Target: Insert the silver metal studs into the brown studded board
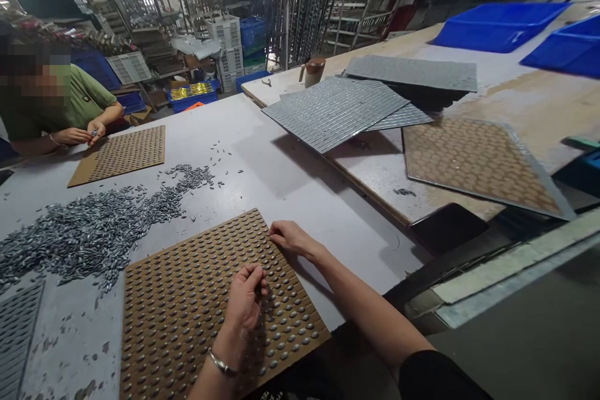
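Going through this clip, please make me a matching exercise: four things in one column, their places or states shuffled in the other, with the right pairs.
1. left hand
2. right hand
3. loose silvery pieces
4. two blue trays

A. heaped on the white table
B. by the right edge of the nearer brown board
C. at the upper right of the picture
D. over that board, with a bracelet on the wrist

Pairs: 1-D, 2-B, 3-A, 4-C
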A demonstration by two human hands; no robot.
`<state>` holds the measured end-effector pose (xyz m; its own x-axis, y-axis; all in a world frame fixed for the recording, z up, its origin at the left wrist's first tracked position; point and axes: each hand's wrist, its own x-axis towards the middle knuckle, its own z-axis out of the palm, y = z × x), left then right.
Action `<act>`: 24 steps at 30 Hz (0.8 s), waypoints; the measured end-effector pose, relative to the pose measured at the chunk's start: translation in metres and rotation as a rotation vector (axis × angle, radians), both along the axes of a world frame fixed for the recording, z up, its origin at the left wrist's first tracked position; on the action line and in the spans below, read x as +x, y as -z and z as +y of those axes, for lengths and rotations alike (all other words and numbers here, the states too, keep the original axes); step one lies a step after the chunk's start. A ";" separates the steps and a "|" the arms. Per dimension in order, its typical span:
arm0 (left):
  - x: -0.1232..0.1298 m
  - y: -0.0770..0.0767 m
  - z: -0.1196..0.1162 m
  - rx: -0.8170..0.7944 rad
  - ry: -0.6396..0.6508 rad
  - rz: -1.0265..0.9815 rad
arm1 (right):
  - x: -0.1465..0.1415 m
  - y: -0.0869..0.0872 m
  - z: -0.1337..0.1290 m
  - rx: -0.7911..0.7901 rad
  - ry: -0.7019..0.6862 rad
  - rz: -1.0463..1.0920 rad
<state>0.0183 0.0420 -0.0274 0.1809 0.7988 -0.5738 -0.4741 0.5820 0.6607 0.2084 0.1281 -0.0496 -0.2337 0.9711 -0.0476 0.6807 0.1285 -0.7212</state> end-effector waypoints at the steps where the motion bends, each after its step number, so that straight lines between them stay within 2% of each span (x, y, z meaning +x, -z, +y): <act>1: 0.000 0.000 0.000 0.000 -0.002 -0.004 | 0.000 -0.002 -0.001 0.000 0.008 0.000; 4: -0.002 -0.002 -0.003 0.000 -0.011 -0.013 | -0.002 -0.013 -0.016 0.034 0.093 0.058; 7: -0.001 -0.005 -0.006 -0.013 0.000 -0.043 | -0.010 -0.026 -0.051 0.063 0.160 0.247; 10: 0.005 -0.006 -0.011 0.000 0.008 -0.059 | -0.024 -0.033 -0.091 -0.016 0.160 0.435; 13: 0.014 -0.004 -0.014 0.025 -0.001 -0.052 | -0.037 -0.030 -0.115 -0.093 0.271 0.608; 16: 0.019 -0.002 -0.014 0.037 0.001 -0.041 | -0.038 -0.024 -0.113 -0.157 0.331 0.667; 22: 0.009 -0.001 -0.007 -0.007 -0.064 -0.054 | -0.022 -0.008 -0.069 -0.076 0.465 0.395; 24: 0.005 -0.002 -0.006 -0.012 -0.059 -0.067 | -0.020 -0.005 -0.059 -0.103 0.479 0.435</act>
<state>0.0233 0.0360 -0.0256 0.1722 0.8024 -0.5713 -0.5505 0.5594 0.6197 0.1879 0.0686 -0.0444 0.2045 0.9682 -0.1441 0.2892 -0.2004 -0.9360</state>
